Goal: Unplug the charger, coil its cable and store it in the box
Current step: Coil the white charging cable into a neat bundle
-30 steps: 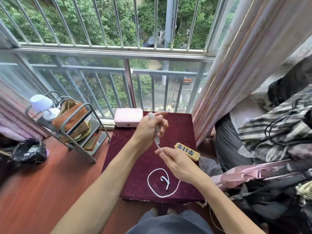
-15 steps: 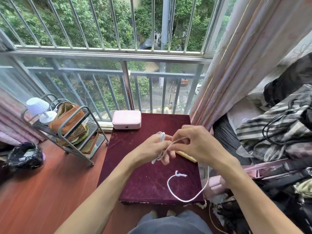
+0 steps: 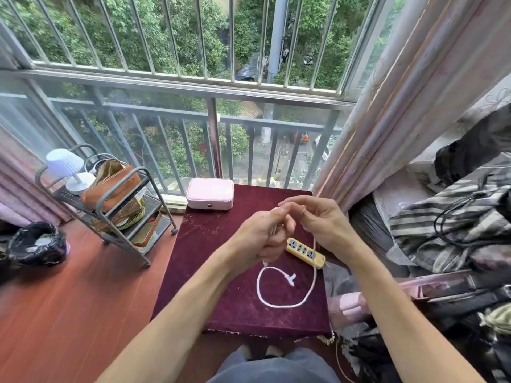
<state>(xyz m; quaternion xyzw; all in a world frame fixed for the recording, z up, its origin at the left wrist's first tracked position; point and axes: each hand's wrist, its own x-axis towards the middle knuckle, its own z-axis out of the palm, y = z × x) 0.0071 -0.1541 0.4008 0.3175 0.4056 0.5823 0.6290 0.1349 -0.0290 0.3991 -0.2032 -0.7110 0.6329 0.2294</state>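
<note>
My left hand [image 3: 262, 233] is closed around coiled turns of the white charger cable [image 3: 276, 304], held above the dark red table [image 3: 221, 299]. My right hand [image 3: 323, 222] pinches the same cable just beside the left hand's fingers. From the hands the cable's free part hangs down and lies in a loop on the cloth, ending in a small white connector [image 3: 290, 279]. The pink box [image 3: 210, 193] sits shut at the table's far edge. A yellow power strip [image 3: 305, 252] lies under my right wrist, with nothing plugged in.
A metal rack [image 3: 110, 205] with a brown bag and a small lamp stands left of the table. A black bag [image 3: 36, 244] lies on the wooden floor. Curtains, striped cloth and black cords crowd the right side. A railing runs behind the table.
My right hand has carried the cable around the left hand's coil and drawn slightly right, uncovering the power strip. The loose loop on the table has shifted left and the view has tilted.
</note>
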